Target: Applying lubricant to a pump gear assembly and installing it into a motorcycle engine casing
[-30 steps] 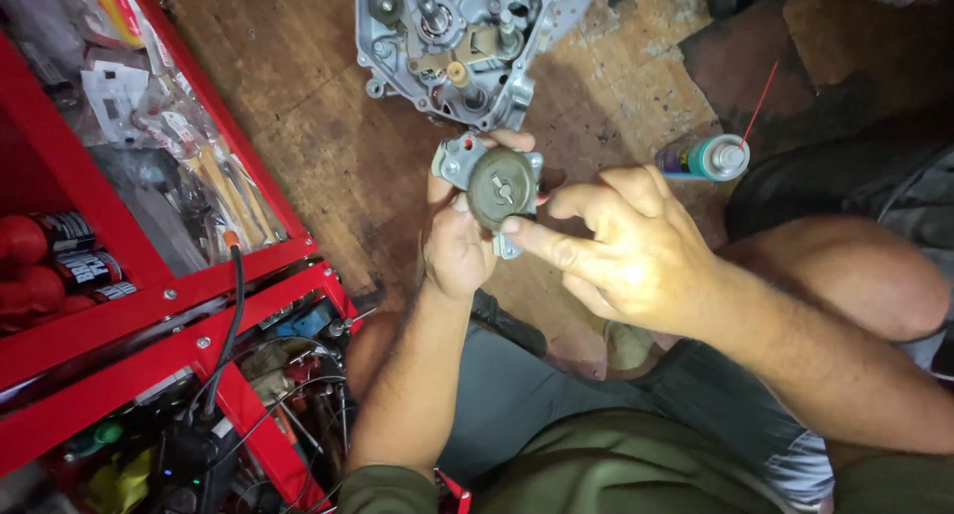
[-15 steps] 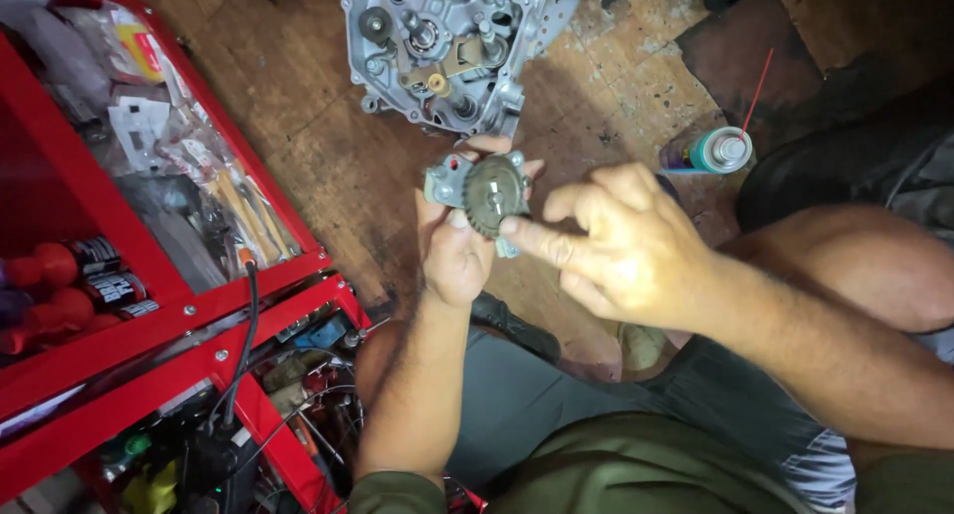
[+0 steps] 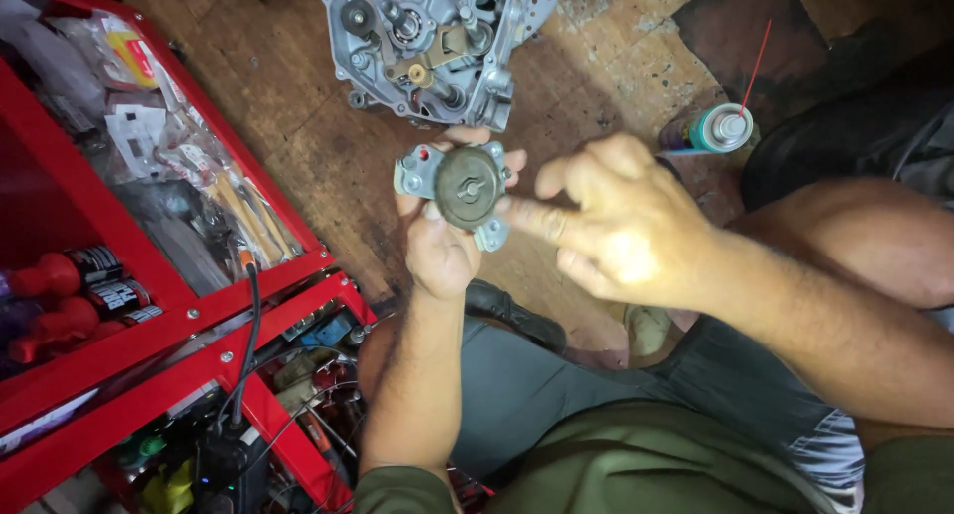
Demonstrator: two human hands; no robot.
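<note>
A: Head view: the left hand (image 3: 437,246) grips a small grey metal pump-like part (image 3: 459,188) from below, fingers wrapped behind it, thumb at its left edge. It's held up in the air, btwn the two hands, just below the engine case (image 3: 437,47).

B: And the right hand (image 3: 621,226)?

A: Index finger stretched out, tip touching the part's round dark disc on its right side; other fingers loosely curled, holding nothing. Can't tell if it's pressing or turning.

B: How far along does it look?

A: As a judgement: the part is off the case and in hand, being checked or adjusted. The case lies face-up w/ gears and shafts exposed, so refitting looks not yet done. No bolts or tools in either hand.

B: Around the hands?

A: A spray can (image 3: 717,131) w/ a thin red straw stands just right of the right hand, near the knuckles. Left of the left hand, well apart, a red tool cart (image 3: 199,315) w/ bagged parts and cluttered shelves; a black cable hangs over its rail. Below the hands: the person's legs.

B: Room to move?

A: Open wooden floor (image 3: 298,146) btwn the left hand and the cart, and a gap above the part up to the case edge. Tighter on the right: can and knee close by.
</note>
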